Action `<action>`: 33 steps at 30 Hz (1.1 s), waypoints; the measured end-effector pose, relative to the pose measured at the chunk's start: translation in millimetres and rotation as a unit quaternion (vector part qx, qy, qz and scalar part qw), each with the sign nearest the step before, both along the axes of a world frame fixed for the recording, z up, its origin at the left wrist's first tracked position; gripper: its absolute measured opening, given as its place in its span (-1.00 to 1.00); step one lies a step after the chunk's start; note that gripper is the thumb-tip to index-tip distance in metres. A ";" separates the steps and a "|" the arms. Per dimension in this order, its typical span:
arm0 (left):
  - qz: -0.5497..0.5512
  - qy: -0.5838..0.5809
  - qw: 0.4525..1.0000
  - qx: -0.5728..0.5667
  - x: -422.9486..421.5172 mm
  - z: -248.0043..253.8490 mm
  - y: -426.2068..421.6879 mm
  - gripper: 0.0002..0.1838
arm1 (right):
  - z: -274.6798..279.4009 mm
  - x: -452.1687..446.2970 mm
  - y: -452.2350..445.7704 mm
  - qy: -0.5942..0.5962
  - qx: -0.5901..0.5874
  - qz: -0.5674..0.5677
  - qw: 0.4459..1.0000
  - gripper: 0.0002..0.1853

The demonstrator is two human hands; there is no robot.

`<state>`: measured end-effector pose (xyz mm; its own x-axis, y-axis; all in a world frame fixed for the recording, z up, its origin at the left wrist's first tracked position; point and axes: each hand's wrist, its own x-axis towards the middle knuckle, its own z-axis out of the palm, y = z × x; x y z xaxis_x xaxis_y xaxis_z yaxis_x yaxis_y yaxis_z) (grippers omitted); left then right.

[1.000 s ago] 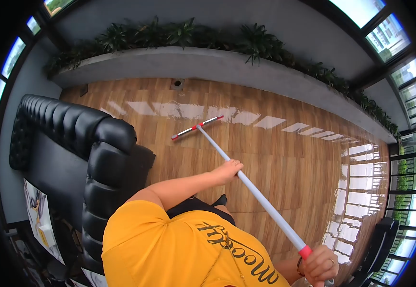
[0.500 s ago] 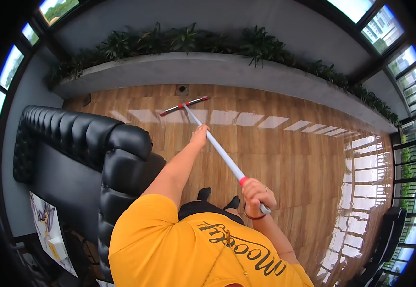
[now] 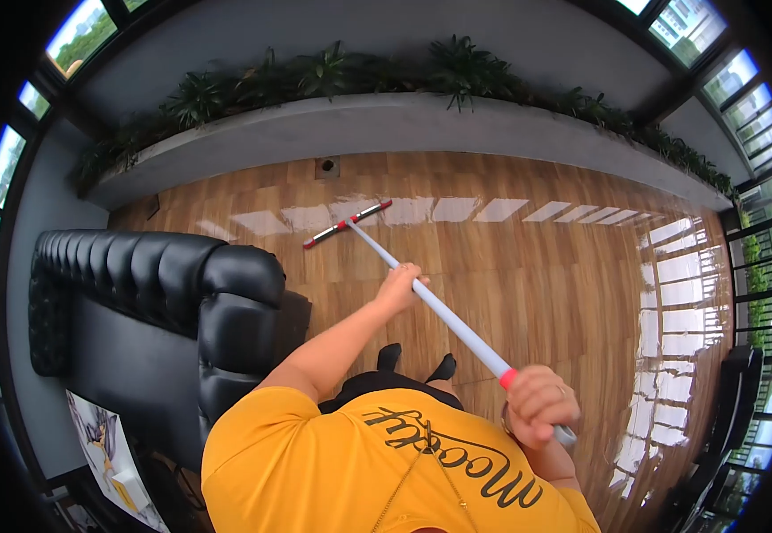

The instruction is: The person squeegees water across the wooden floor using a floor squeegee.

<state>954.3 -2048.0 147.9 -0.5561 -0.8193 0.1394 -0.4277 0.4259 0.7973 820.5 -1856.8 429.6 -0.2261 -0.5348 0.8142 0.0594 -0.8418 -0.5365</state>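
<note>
Head view: left hand (image 3: 401, 283) and right hand (image 3: 541, 400), two fists round one squeegee (image 3: 461, 328).

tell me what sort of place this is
Probably a lounge or similar sitting area, home or business unclear: there's a black padded sofa, a long planter and large windows.
</note>
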 end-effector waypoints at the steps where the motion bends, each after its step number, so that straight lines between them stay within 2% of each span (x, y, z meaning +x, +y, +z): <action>1: 0.019 -0.032 0.999 0.006 5.1 -11.2 -20.7 -0.72 | -14.7 7.5 -8.5 0.011 0.022 -0.010 1.000 -0.65; 4: 0.049 -0.091 0.994 -0.022 38.2 -78.4 -92.5 -0.75 | -70.1 27.4 -27.1 0.117 0.145 0.026 0.982 -0.74; 6: 0.036 -0.158 0.986 0.031 60.0 -99.2 -127.2 -0.72 | -98.3 41.4 -28.9 0.167 0.222 0.033 0.960 -0.79; 8: 0.005 -0.231 0.972 -0.051 54.4 -72.5 -126.2 -0.69 | -96.5 37.2 -18.8 0.105 0.247 0.005 0.963 -0.80; 10: -0.037 -0.190 0.978 -0.074 27.7 -43.1 -111.0 -0.66 | -64.8 5.3 -0.7 0.060 0.253 -0.026 0.965 -0.79; 12: -0.104 -0.073 0.979 -0.160 -1.2 -13.5 -79.2 -0.72 | -17.2 -31.3 27.4 0.011 0.248 -0.057 0.967 -0.77; 14: -0.184 -0.063 0.980 -0.047 -25.6 16.1 -39.0 -0.62 | 31.1 -67.2 69.6 0.047 0.197 0.012 0.979 -0.76; 16: -0.296 -0.096 0.950 -0.001 -52.3 62.9 6.2 -0.61 | 49.0 -83.2 102.6 0.049 0.185 -0.031 0.981 -0.70; 17: -0.339 -0.116 0.933 0.018 -67.5 59.9 23.7 -0.62 | 53.7 -86.7 124.4 0.056 0.175 -0.033 0.982 -0.62; 18: -0.377 -0.138 0.915 0.035 -80.0 53.2 41.6 -0.62 | 50.2 -85.1 143.8 0.053 0.175 -0.071 0.981 -0.62; 19: -0.400 -0.121 0.908 0.018 -94.9 42.4 60.7 -0.63 | 40.6 -84.4 158.4 -0.050 0.160 -0.171 0.971 -0.62; 20: -0.420 -0.102 0.902 0.001 -109.6 32.6 78.4 -0.64 | 29.9 -87.0 170.2 -0.151 0.134 -0.262 0.944 -0.62; 21: -0.394 -0.119 0.911 0.011 -124.5 30.3 97.9 -0.71 | 19.9 -94.8 182.5 -0.173 0.151 -0.372 0.900 -0.57; 22: -0.386 -0.117 0.915 0.023 -136.8 13.9 111.3 -0.78 | 6.6 -104.5 194.5 -0.171 0.141 -0.395 0.892 -0.57; 24: -0.405 -0.203 0.891 -0.031 -149.9 -23.7 111.5 -0.80 | -38.2 -115.1 204.8 -0.288 0.181 -0.515 0.787 -0.58; 25: -0.412 -0.240 0.879 -0.032 -162.7 -36.9 126.5 -0.79 | -63.1 -128.4 234.7 -0.299 0.243 -0.532 0.754 -0.66; 26: -0.416 -0.276 0.866 -0.033 -171.1 -46.4 135.1 -0.78 | -75.5 -132.4 253.6 -0.304 0.227 -0.548 0.746 -0.66; 28: -0.430 -0.313 0.846 -0.035 -183.0 -56.6 141.9 -0.77 | -89.7 -139.6 288.3 -0.382 0.318 -0.392 0.774 -0.78; 30: -0.440 -0.347 0.828 -0.025 -189.0 -78.9 147.1 -0.73 | -92.9 -153.6 333.3 -0.237 0.357 -0.341 0.837 -0.79; 31: -0.427 -0.368 0.825 -0.034 -192.1 -75.0 156.5 -0.72 | -75.3 -158.6 354.4 -0.215 0.356 -0.325 0.849 -0.75; 33: -0.425 -0.300 0.854 -0.023 -194.9 -68.2 183.0 -0.71 | -55.9 -181.4 396.9 -0.189 0.347 -0.319 0.862 -0.69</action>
<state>759.4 -1865.1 79.7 -0.9297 -0.0862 -0.3582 -0.2746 0.8103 0.5177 639.1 -1459.9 373.7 -0.8328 -0.5322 0.1520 -0.0149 -0.2530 -0.9674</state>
